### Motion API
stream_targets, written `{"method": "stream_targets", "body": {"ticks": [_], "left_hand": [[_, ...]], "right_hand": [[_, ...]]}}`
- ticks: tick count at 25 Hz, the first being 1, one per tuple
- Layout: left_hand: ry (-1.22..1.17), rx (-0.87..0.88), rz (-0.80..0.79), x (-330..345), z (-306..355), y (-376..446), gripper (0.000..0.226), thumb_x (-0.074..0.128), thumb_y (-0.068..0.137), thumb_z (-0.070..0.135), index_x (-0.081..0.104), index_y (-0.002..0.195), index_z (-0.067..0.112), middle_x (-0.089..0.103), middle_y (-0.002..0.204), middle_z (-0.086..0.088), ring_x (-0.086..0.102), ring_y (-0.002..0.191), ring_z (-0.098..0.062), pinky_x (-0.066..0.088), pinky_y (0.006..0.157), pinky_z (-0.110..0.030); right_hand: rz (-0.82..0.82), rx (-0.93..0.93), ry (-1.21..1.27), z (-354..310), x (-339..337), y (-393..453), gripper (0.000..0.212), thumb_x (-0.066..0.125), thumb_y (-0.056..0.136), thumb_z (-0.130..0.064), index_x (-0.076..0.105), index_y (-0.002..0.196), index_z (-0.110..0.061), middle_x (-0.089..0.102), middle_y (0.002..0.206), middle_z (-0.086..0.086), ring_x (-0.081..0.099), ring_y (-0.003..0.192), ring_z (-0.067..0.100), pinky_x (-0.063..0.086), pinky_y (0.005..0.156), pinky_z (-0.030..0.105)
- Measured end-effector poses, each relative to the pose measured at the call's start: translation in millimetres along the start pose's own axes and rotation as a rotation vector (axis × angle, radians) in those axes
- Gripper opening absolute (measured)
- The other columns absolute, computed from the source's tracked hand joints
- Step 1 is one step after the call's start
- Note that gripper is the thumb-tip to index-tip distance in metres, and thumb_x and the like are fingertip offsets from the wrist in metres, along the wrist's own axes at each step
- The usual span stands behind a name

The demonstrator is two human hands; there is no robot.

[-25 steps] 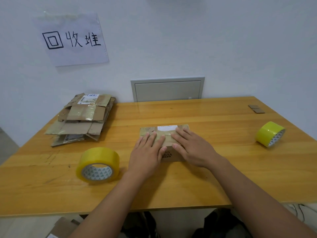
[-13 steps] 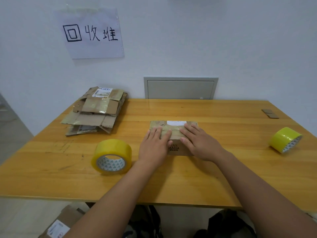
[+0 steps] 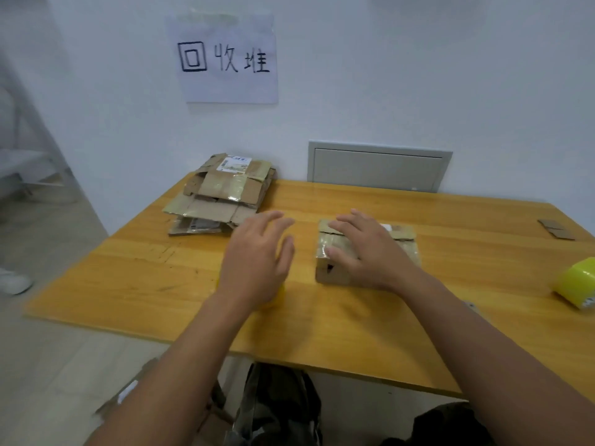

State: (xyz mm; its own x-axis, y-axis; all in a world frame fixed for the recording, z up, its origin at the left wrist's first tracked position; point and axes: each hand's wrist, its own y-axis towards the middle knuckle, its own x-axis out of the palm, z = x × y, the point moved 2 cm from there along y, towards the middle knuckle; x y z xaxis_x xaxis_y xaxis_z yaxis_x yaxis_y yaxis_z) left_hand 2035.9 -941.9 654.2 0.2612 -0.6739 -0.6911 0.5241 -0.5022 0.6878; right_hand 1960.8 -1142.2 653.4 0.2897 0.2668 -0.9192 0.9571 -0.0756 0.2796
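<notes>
The small cardboard box sits a little right of the centre of the frame on the wooden surface, with its long axis running from left to right. The right hand lies flat on top of it, its fingers straight, a little apart and pointing to the upper left, so it presses the box down and does not grip it. The left hand is apart from the box, just to its left, and hovers with the palm down and the fingers spread and relaxed, holding nothing. Directly under this palm is a yellow tape roll, almost fully hidden, with only a yellow edge showing at the lower right of the hand. I judge that the next move is to take this roll, and for this the left hand is clearly the nearer one: it needs only to go down and close. Another tape roll lies far at the right edge, well apart from both hands. A pile of flattened cartons rests at the upper left of the surface
</notes>
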Motion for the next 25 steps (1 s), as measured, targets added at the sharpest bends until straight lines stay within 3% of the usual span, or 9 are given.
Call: {"method": "stream_targets", "body": {"ticks": [3, 7, 9, 12, 15, 17, 19, 21, 25], "left_hand": [[-0.1, -0.348, 0.008, -23.4, -70.3, -27.1, 0.031, 0.044, 0.098, 0.023, 0.066, 0.118, 0.015, 0.063, 0.117, -0.003, 0.057, 0.106, -0.02, 0.044, 0.084, -0.031], [0.002, -0.61, -0.317, -17.9, -146.9, -77.9, 0.031, 0.046, 0.101, 0.023, 0.059, 0.13, 0.02, 0.058, 0.132, -0.003, 0.052, 0.118, -0.021, 0.043, 0.094, -0.035], [0.037, -0.579, -0.466, -7.9, -158.2, -96.1, 0.032, 0.045, 0.102, 0.03, 0.057, 0.132, 0.024, 0.053, 0.135, 0.0, 0.045, 0.122, -0.021, 0.039, 0.1, -0.035], [0.13, -0.506, -0.45, 0.7, -157.0, -103.1, 0.032, 0.044, 0.103, 0.03, 0.057, 0.132, 0.029, 0.049, 0.134, 0.001, 0.04, 0.121, -0.022, 0.034, 0.1, -0.035], [0.062, -0.457, -0.487, 4.8, -150.4, -99.3, 0.033, 0.04, 0.104, 0.03, 0.055, 0.133, 0.034, 0.047, 0.136, 0.007, 0.036, 0.123, -0.02, 0.028, 0.098, -0.034], [0.009, -0.412, -0.549, 8.0, -146.8, -98.8, 0.034, 0.038, 0.105, 0.032, 0.053, 0.135, 0.036, 0.044, 0.138, 0.01, 0.032, 0.126, -0.018, 0.023, 0.099, -0.033], [0.002, -0.397, -0.596, 8.4, -147.0, -98.1, 0.035, 0.038, 0.105, 0.033, 0.048, 0.138, 0.037, 0.04, 0.142, 0.01, 0.028, 0.13, -0.017, 0.02, 0.103, -0.034], [-0.019, -0.41, -0.631, 7.3, -149.2, -98.1, 0.036, 0.04, 0.104, 0.032, 0.046, 0.139, 0.035, 0.037, 0.144, 0.01, 0.025, 0.133, -0.018, 0.02, 0.107, -0.037], [-0.173, -0.471, -0.588, 3.1, -156.1, -94.5, 0.014, 0.048, 0.101, 0.025, 0.057, 0.109, 0.032, 0.045, 0.126, 0.012, 0.032, 0.124, -0.017, 0.028, 0.103, -0.034]], "right_hand": [[-0.092, -0.146, 0.173, -59.1, 26.8, 30.8, 0.058, 0.048, 0.094, -0.057, 0.044, 0.143, -0.027, 0.04, 0.149, -0.002, 0.028, 0.141, 0.017, 0.026, 0.117, 0.041], [-0.32, -0.112, 0.239, -111.1, 57.9, 62.4, 0.065, 0.043, 0.093, -0.065, 0.034, 0.148, -0.032, 0.033, 0.153, -0.005, 0.032, 0.14, 0.017, 0.036, 0.11, 0.041], [-0.364, -0.045, 0.207, -124.3, 67.3, 74.3, 0.071, 0.043, 0.09, -0.069, 0.037, 0.147, -0.027, 0.039, 0.152, 0.0, 0.04, 0.135, 0.021, 0.041, 0.105, 0.041], [-0.364, 0.027, 0.165, -132.6, 72.4, 83.6, 0.071, 0.051, 0.088, -0.067, 0.047, 0.141, -0.021, 0.049, 0.144, 0.004, 0.049, 0.125, 0.023, 0.047, 0.096, 0.038], [-0.31, 0.083, 0.246, -127.1, 73.8, 80.1, 0.068, 0.059, 0.088, -0.058, 0.052, 0.138, -0.013, 0.052, 0.141, 0.005, 0.05, 0.125, 0.023, 0.044, 0.096, 0.036], [-0.237, 0.103, 0.389, -120.1, 73.0, 72.2, 0.049, 0.065, 0.085, -0.052, 0.063, 0.119, -0.015, 0.064, 0.115, -0.001, 0.059, 0.103, 0.015, 0.044, 0.085, 0.034], [-0.174, 0.095, 0.522, -118.9, 70.6, 62.9, 0.029, 0.072, 0.082, -0.042, 0.065, 0.091, -0.016, 0.062, 0.082, -0.004, 0.055, 0.072, 0.011, 0.042, 0.068, 0.035], [-0.149, 0.051, 0.567, -122.1, 68.5, 54.4, 0.02, 0.076, 0.08, -0.035, 0.067, 0.088, -0.019, 0.063, 0.081, -0.002, 0.058, 0.072, 0.016, 0.046, 0.064, 0.036], [-0.133, -0.033, 0.664, -125.6, 62.7, 43.2, 0.013, 0.078, 0.082, -0.023, 0.068, 0.09, -0.023, 0.064, 0.083, -0.005, 0.057, 0.07, 0.004, 0.046, 0.061, 0.019]]}}
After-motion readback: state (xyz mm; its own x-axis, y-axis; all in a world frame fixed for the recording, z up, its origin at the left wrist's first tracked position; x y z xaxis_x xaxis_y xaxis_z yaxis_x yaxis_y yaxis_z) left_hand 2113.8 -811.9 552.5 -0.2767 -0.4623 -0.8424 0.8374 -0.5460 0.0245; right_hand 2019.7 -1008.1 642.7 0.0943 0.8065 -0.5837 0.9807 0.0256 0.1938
